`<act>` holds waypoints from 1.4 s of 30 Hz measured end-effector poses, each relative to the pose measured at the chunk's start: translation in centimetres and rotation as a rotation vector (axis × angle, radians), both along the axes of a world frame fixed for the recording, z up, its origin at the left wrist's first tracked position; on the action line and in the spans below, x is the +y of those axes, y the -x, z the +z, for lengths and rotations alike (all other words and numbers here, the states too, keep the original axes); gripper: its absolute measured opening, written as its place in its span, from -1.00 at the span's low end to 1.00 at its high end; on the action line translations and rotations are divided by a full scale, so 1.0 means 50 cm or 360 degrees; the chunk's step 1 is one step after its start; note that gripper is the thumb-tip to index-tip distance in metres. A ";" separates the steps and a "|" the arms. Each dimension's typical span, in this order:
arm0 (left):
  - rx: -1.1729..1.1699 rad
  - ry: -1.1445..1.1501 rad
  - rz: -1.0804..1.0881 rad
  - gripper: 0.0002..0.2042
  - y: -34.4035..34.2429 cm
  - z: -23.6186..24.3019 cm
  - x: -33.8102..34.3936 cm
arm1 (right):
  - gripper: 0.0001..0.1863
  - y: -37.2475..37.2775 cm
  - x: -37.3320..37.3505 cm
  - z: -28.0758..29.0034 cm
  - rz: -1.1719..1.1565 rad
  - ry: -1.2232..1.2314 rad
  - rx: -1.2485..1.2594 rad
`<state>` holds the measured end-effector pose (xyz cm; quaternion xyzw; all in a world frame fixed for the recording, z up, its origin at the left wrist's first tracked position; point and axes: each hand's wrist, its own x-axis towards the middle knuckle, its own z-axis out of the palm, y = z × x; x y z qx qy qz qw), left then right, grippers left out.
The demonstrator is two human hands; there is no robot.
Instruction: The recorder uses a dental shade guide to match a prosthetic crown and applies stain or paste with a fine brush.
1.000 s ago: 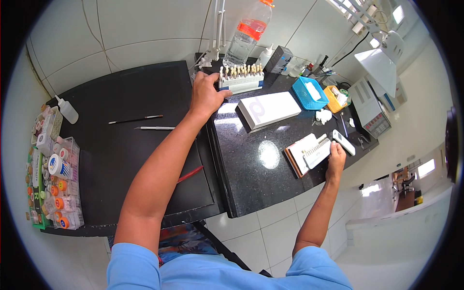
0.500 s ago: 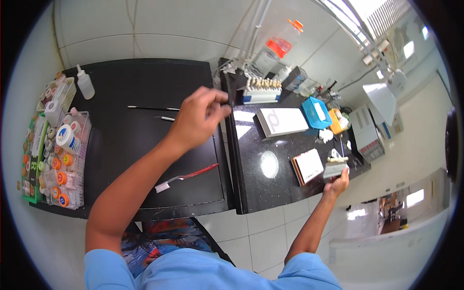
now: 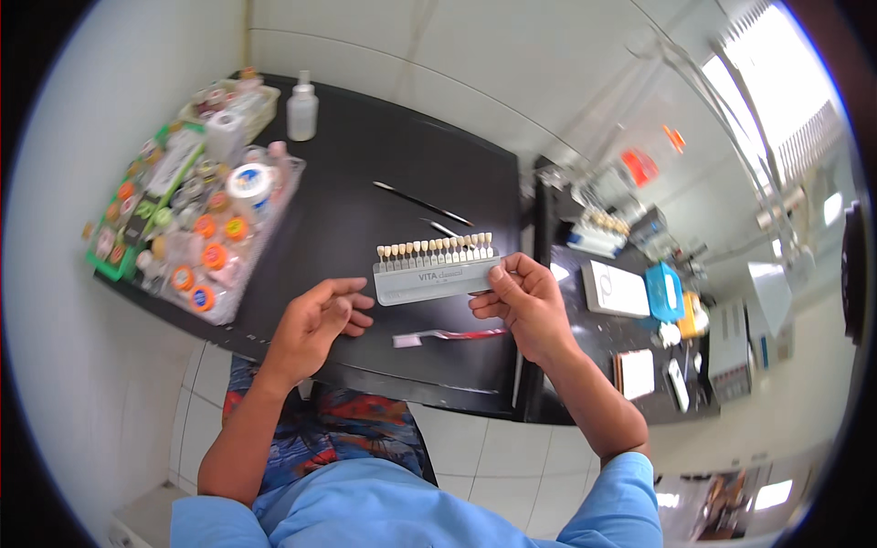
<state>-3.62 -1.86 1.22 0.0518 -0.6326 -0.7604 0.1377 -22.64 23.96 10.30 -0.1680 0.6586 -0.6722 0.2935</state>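
Right before me, above the black desk (image 3: 343, 173), is the pale grey shade guide (image 3: 437, 281), its row of tooth-shaped tabs along the edge farthest from me. My right hand (image 3: 528, 309) pinches its right end, thumb on the front face and fingers tucked behind. My left hand (image 3: 317, 331) holds nothing; its fingers are loosely bent with gaps between them, the tips just beside the guide's left end, and whether they touch it I cannot tell.

Nearer to me than the guide, a toothbrush (image 3: 449, 335) with a red-and-clear handle lies on the desk, its bristle end to the left. Beyond the tabs lie a thin dark brush (image 3: 422, 203) and a pale-handled tool (image 3: 440, 227), the latter partly hidden by the guide. Farther left, a white squeeze bottle (image 3: 302, 113) stands near a clear basket (image 3: 277, 224) crowded with small orange-lidded jars.

Off to my right, the dark counter (image 3: 589, 342) bears a white box (image 3: 618, 289), a blue basket (image 3: 660, 304) and a second, blurred set of tooth tabs (image 3: 598, 234).
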 end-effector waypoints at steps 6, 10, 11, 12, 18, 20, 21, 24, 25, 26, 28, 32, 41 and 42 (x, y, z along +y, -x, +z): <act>-0.0126 -0.0113 0.0221 -0.74 0.008 -0.018 -0.037 | -0.79 0.014 -0.149 -0.039 0.0348 -0.0190 0.0067; -0.0107 -0.0151 0.0318 -0.77 -0.001 -0.020 -0.038 | -0.80 0.015 -0.174 -0.060 0.0351 -0.0162 0.0058; -0.0120 -0.0157 0.0325 -0.77 0.000 -0.019 -0.037 | -0.81 0.016 -0.176 -0.062 0.0342 -0.0153 0.0068; -0.0101 -0.0151 0.0323 -0.78 0.000 -0.018 -0.034 | -0.81 0.019 -0.173 -0.062 0.0343 -0.0159 0.0052; -0.0135 -0.0091 0.0340 -0.79 -0.002 -0.011 -0.028 | -0.71 0.020 -0.165 -0.060 0.0399 -0.0417 0.0255; -0.0152 -0.0066 0.0341 -0.80 -0.004 -0.011 -0.026 | -0.68 0.014 -0.169 -0.064 0.0395 -0.0459 0.0361; -0.0150 -0.0064 0.0344 -0.80 -0.004 -0.010 -0.026 | -0.63 0.014 -0.171 -0.066 0.0395 -0.0499 0.0478; -0.0155 -0.0062 0.0349 -0.80 -0.005 -0.010 -0.026 | -0.60 0.012 -0.170 -0.074 0.0396 -0.0606 0.0692; -0.0159 -0.0063 0.0354 -0.80 -0.004 -0.010 -0.026 | -0.60 0.014 -0.170 -0.075 0.0394 -0.0606 0.0685; -0.0167 -0.0061 0.0350 -0.80 0.000 -0.011 -0.028 | -0.61 0.017 -0.170 -0.076 0.0395 -0.0601 0.0660; -0.0155 0.0018 0.0339 -0.76 -0.008 -0.011 -0.024 | -0.61 0.009 -0.167 -0.074 0.0396 -0.0607 0.0597; -0.0099 -0.0019 0.0374 -0.76 -0.008 -0.004 -0.025 | -0.67 0.019 -0.163 -0.065 0.0430 -0.0575 0.0575; -0.0334 0.0038 0.0510 -0.75 -0.082 0.008 -0.046 | -0.63 -0.020 -0.094 0.066 0.1311 -0.1916 0.1788; -0.0351 0.0038 0.0480 -0.75 -0.083 0.007 -0.047 | -0.63 -0.019 -0.091 0.063 0.1313 -0.1918 0.1791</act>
